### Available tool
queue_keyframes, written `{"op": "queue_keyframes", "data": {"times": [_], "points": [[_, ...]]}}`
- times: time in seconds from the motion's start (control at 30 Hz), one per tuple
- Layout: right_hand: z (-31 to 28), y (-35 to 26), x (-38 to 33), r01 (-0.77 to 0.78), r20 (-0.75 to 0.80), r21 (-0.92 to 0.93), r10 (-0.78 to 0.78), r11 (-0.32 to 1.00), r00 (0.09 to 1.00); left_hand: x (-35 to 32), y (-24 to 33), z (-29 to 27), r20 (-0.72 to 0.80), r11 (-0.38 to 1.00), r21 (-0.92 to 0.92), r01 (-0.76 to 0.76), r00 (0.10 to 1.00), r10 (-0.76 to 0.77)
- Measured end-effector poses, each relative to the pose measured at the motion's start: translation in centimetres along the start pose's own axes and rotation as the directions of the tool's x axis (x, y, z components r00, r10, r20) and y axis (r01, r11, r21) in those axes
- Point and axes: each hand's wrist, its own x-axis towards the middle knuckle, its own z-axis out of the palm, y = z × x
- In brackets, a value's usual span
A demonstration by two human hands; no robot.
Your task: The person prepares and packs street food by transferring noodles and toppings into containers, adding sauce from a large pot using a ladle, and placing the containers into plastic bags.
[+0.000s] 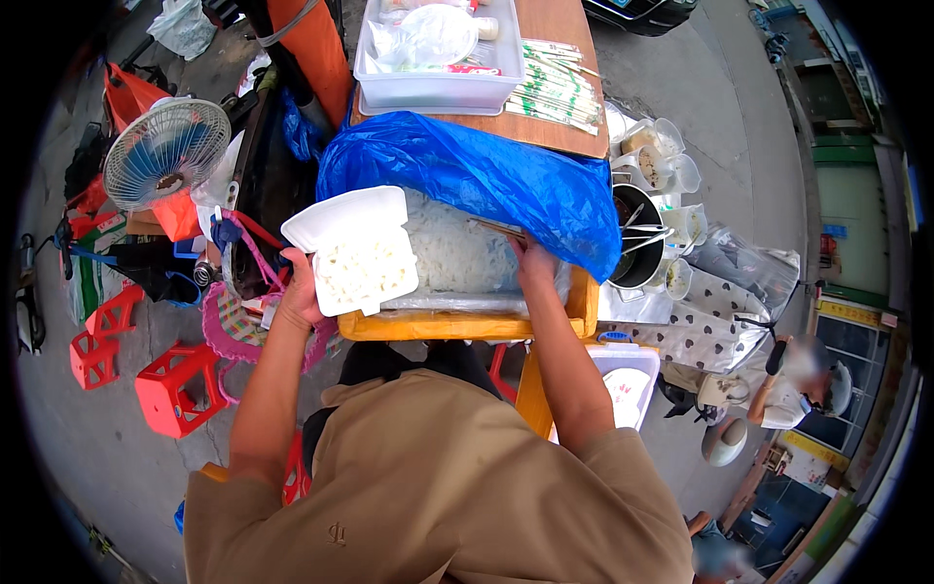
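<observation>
Left, over the yellow tray [457,327], your left hand [303,285] grips the open foam box [352,214]; hold it level. Your right hand [534,265] is closed on apparent chopsticks [496,227]; work them clear of the blue sheet [467,175].

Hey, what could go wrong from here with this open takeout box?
The foam box, gripped at one side by the left hand, might tip and spill its white pieces. The loose blue plastic sheet beside the right hand could slip onto the uncovered white food.
</observation>
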Motion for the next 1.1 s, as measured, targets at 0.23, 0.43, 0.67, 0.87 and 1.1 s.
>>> {"op": "queue_keyframes", "data": {"times": [0.23, 0.43, 0.67, 0.87, 1.1], "points": [[-5.2, -7.9, -7.1, -0.42, 0.125, 0.459, 0.411, 0.783, 0.903, 1.8, 1.2, -0.4, 0.058, 0.997, 0.065, 0.047, 0.997, -0.05], [-2.5, -18.0, -14.1, -0.341, 0.17, 0.41, 0.296, 0.846, 0.94, 2.7, 1.7, 0.6, 0.145, 0.993, 0.111, 0.043, 0.988, -0.058], [2.2, -26.7, -20.1, -0.051, 0.282, 0.331, -0.047, 0.942, 0.958, 4.5, 0.0, 2.6, 0.275, 0.989, 0.101, 0.11, 0.952, -0.134], [6.0, -24.7, -22.4, 0.31, 0.362, -0.177, -0.231, 0.934, 0.903, 4.4, -0.9, 5.5, 0.347, 0.99, 0.053, 0.127, 0.928, -0.138], [6.7, -24.0, -25.5, 0.553, 0.484, -0.345, -0.361, 0.758, 0.797, 3.9, -0.7, 2.3, 0.425, 0.925, -0.276, 0.26, 0.896, -0.125]]}}
